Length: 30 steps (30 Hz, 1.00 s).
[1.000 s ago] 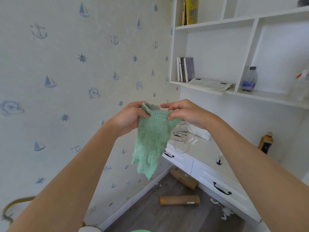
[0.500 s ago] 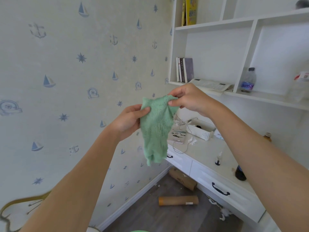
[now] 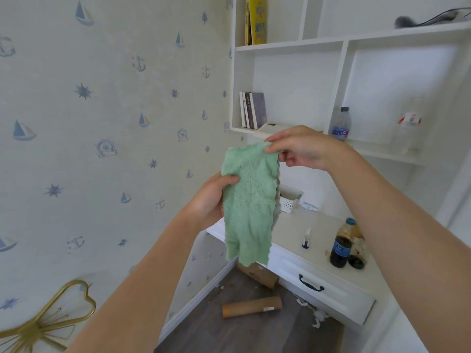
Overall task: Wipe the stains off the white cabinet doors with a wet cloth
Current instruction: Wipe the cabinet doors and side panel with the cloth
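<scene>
The step in hand looks like readying the cloth [image 3: 248, 200]; no wiping has begun. Next it needs folding or bunching into one palm and carrying to a cabinet door. At 9 o'clock of the cloth, the left hand [image 3: 207, 200] pinches its side edge with the thumb. The cloth hangs mid-air between the hands. At its 1 o'clock, the right hand [image 3: 303, 147] pinches the top corner.

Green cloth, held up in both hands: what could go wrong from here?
1. The green cloth hangs over the desk top; if it is wet, drips may land there.
2. The right hand only pinches its top corner and the left hand its side edge, so it could slip.
3. A swing toward the drawer front might tip the dark bottle.
</scene>
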Motion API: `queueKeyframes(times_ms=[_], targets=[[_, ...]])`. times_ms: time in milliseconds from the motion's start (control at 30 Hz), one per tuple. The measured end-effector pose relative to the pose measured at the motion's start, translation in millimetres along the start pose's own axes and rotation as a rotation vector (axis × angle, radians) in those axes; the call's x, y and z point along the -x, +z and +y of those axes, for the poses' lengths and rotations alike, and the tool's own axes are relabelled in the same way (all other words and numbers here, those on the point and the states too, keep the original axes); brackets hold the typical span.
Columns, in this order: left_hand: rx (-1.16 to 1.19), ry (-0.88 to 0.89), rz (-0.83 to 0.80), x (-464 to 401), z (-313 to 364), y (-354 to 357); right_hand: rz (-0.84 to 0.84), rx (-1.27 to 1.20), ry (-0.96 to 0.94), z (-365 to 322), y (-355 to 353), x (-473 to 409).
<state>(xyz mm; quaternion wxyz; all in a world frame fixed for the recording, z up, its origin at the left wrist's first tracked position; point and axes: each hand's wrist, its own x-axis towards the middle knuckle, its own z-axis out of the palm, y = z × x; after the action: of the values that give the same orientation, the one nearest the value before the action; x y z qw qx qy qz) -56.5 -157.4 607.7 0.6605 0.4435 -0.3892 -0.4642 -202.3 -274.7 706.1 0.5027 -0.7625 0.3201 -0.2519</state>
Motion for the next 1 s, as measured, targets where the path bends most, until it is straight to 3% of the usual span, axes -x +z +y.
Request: queueKeyframes(times_ms=[67,133,200,300,433,567,867,1000], targets=[[0.06,0.008,0.039,-2,0,7,0.096,-0.509,0.127,21,3,1],[0.074,0.013,0.081,-4,0,12,0.147,-0.666,0.305,47,9,3],[0.043,0.016,0.114,-6,0,12,0.022,-0.539,0.445,68,22,10],[-0.015,0.003,0.131,-7,-1,9,-0.155,-0.535,0.421,77,39,19],[-0.093,-0.035,0.196,-6,-2,2,0.034,-0.283,0.221,66,47,25],[-0.106,-0.043,0.21,-10,0,2,0.205,-0.242,0.137,65,44,32],[-0.232,-0.292,-0.156,-20,-1,30,0.311,-0.149,0.11,76,-7,69],[-0.382,-0.166,0.044,-29,-12,77,0.408,-0.008,0.072,84,-42,90]])
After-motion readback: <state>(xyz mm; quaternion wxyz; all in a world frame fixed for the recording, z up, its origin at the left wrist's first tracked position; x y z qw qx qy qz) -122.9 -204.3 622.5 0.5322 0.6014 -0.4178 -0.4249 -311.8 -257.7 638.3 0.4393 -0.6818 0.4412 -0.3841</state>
